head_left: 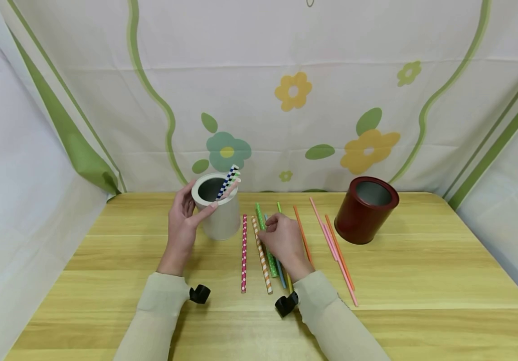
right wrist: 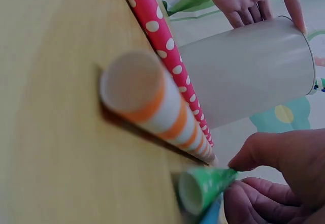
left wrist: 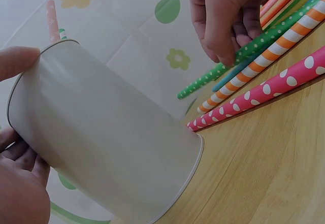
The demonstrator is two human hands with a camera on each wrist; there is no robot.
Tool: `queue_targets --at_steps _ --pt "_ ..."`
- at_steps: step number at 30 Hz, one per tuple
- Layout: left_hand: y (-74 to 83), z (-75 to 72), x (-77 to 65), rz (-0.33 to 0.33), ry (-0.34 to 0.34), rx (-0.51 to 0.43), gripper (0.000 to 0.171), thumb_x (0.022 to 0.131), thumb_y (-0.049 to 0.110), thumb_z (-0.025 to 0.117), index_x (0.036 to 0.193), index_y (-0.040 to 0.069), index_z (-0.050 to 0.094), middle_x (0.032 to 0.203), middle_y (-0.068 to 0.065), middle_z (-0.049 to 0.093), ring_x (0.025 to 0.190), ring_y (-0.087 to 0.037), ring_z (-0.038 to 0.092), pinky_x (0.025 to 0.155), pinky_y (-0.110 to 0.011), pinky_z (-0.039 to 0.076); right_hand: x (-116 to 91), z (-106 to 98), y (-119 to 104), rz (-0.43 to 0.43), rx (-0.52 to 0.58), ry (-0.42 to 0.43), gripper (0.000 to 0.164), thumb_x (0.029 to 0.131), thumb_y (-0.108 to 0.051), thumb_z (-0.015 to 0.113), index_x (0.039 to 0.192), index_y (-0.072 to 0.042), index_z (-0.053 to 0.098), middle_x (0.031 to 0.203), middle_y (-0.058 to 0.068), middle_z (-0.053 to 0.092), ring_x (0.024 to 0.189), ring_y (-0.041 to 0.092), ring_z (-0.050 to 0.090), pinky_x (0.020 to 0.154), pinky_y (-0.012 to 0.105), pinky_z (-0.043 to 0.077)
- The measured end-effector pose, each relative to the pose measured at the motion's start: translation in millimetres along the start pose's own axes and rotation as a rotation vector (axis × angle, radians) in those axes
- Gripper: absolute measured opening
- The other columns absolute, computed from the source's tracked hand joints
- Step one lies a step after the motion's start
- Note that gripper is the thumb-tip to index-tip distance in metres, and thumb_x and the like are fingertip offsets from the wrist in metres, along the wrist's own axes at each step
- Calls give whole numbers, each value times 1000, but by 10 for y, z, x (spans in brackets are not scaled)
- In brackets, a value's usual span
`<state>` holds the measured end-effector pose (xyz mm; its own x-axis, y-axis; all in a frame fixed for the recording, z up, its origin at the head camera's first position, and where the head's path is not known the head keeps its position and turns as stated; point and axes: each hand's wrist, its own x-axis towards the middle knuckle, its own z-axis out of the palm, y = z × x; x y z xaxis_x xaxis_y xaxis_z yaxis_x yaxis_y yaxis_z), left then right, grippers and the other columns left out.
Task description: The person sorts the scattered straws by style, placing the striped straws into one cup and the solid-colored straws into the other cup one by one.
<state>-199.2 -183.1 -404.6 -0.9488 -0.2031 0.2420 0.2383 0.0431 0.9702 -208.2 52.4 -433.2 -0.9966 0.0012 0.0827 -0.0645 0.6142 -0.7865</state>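
Observation:
My left hand grips a white can, thumb at its rim and fingers around its far left side. Several paper straws lean inside it, among them a blue-checked one and a pale pink one. Between thumb and fingers, my right hand pinches a green straw with white dots. Left of that straw lie an orange-striped straw and a pink straw with white dots. A blue straw and a yellow one show partly beneath my right hand.
A dark red can stands at the right. Between it and my right hand lie thin orange straws and pink straws. Behind the wooden table hangs a flowered curtain.

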Motion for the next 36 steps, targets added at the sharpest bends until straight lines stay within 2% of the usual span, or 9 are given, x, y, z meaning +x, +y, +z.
queue_targets --at_steps 8,14,18,23,30,36 --pt "-3 1 -4 4 -3 4 78 96 8 78 164 10 38 163 -5 49 157 -17 42 138 -34 24 7 -73 -24 61 129 33 23 90 -15 80 111 -5 77 94 8 79 79 19 73 65 30 60" --pt "7 5 -7 1 -5 13 78 97 8 78 164 10 39 164 -5 49 158 -17 41 138 -34 23 38 -109 -37 161 263 -11 26 94 -17 77 117 -7 77 101 10 79 78 17 74 64 25 59" --pt "12 4 -11 -4 -6 17 77 97 9 78 164 10 39 165 -4 48 158 -17 40 138 -34 23 56 -124 -45 203 368 -41 28 96 -15 73 121 -5 75 105 11 77 81 18 74 71 28 64" --pt "13 3 -12 -6 -7 11 78 97 8 78 164 11 39 165 -4 48 158 -16 40 138 -33 23 65 -138 -50 202 466 -56 32 96 -11 69 126 -1 73 108 13 74 85 19 74 80 34 68" --pt "15 7 -11 -5 -5 -1 78 97 7 78 164 9 37 165 -5 48 158 -17 40 138 -34 23 96 -160 -49 182 619 -60 38 98 -8 67 134 6 68 113 17 72 84 17 72 85 35 68" --pt "24 8 -7 -15 -3 -7 78 98 8 77 164 10 37 164 -4 47 158 -16 40 138 -34 23 128 -204 -65 170 714 -41 33 99 -6 68 129 6 69 112 14 70 88 18 73 87 33 68"
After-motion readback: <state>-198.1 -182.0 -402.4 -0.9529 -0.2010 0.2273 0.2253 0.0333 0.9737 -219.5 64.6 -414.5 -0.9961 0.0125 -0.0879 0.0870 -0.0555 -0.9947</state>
